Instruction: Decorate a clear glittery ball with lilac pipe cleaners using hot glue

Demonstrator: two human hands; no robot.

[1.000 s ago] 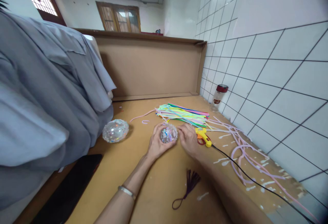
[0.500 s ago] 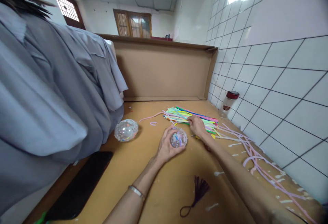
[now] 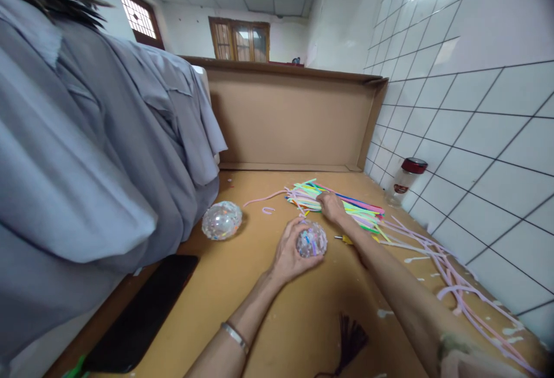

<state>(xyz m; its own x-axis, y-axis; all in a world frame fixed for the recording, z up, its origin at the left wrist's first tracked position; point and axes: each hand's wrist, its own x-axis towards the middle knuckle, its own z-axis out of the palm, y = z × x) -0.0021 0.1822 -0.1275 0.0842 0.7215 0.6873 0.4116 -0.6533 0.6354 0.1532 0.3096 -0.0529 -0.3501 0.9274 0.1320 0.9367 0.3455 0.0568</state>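
Note:
My left hand point(image 3: 291, 253) is wrapped round a small clear ball point(image 3: 312, 240) with colored bits on it, held just above the brown table. Farther forward, my right hand point(image 3: 332, 207) reaches onto a bundle of colorful fuzzy sticks point(image 3: 359, 214). Its fingers are pressed together at the bundle's left part; whether a stick is between them is too small to tell. To the left of the held ball rests a larger clear ball point(image 3: 222, 220) with a bumpy surface. A yellow-handled tool point(image 3: 346, 239) lies partly hidden by my right forearm.
A dark tassel point(image 3: 350, 340) lies near the front, a black phone-like slab point(image 3: 145, 314) at the left. Loose pink and lilac strips point(image 3: 454, 285) spread at the right beside a red-lidded bottle point(image 3: 404, 182). A person in grey point(image 3: 173, 135) is close on the left; a cardboard wall point(image 3: 285, 118) stands behind.
The view has shifted, so most things appear farther right. My right hand has moved slightly left over the bundle, and some stick ends there are raised. My left hand still holds the small ball.

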